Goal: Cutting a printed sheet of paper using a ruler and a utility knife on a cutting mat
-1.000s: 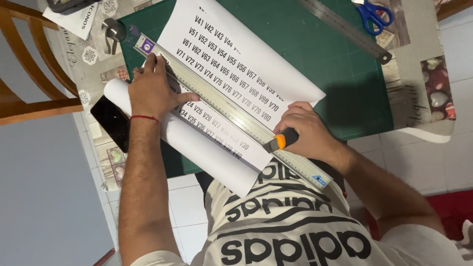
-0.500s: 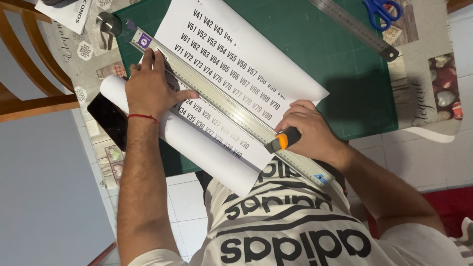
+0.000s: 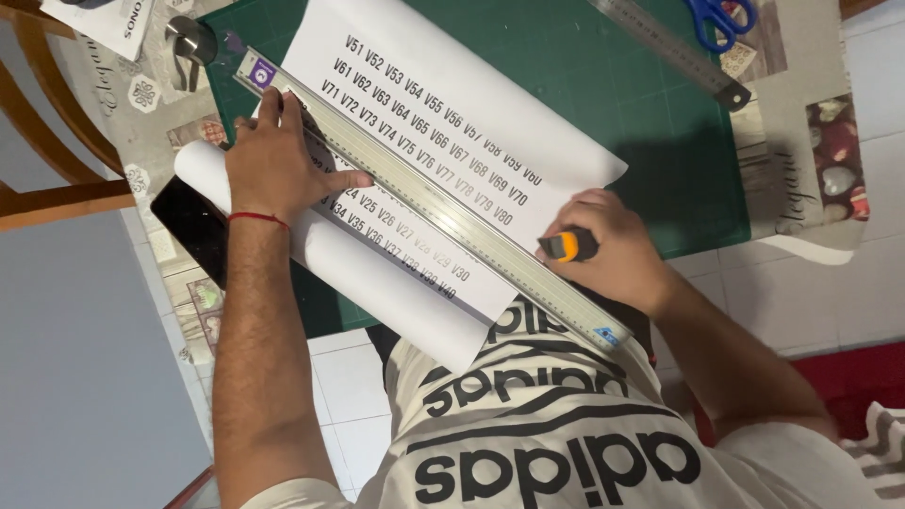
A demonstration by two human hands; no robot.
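Head view: left hand (image 3: pixel 278 160) spread flat, palm pressing the long metal ruler (image 3: pixel 424 198) onto the white printed sheet (image 3: pixel 452 132); right hand (image 3: pixel 603 250) closed around an orange-and-black cutter (image 3: pixel 568 246) at the ruler's near end, close to the body; sheet lying slantwise on the green cutting mat (image 3: pixel 584 57), its left edge curling into a roll. Beyond, a second steel ruler (image 3: pixel 674 49) and blue scissors (image 3: pixel 718 17), well apart from the work. Judged for a clean cut: keep firm downward pressure on the ruler; keep fingertips back from the cutting edge; hold the blade snug against the ruler's side; draw in one steady, light stroke.
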